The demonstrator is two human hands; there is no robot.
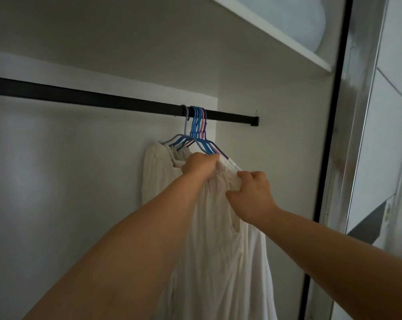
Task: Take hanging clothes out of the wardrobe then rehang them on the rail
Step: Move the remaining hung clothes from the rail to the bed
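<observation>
1. The white clothes (218,227) hang on coloured hangers (196,128) on the black rail (103,100), just above both hands
2. The left hand (201,166) fingers curl and grip the cloth at the shoulders; the right hand (250,195) fingers pinch the cloth beside them
3. The cloth looks soft and light, so I judge it better to hold the stiff hangers

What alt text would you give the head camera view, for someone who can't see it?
Both hands, left hand and right hand, grip white clothes on coloured hangers hooked on a black rail inside a white wardrobe.
</observation>
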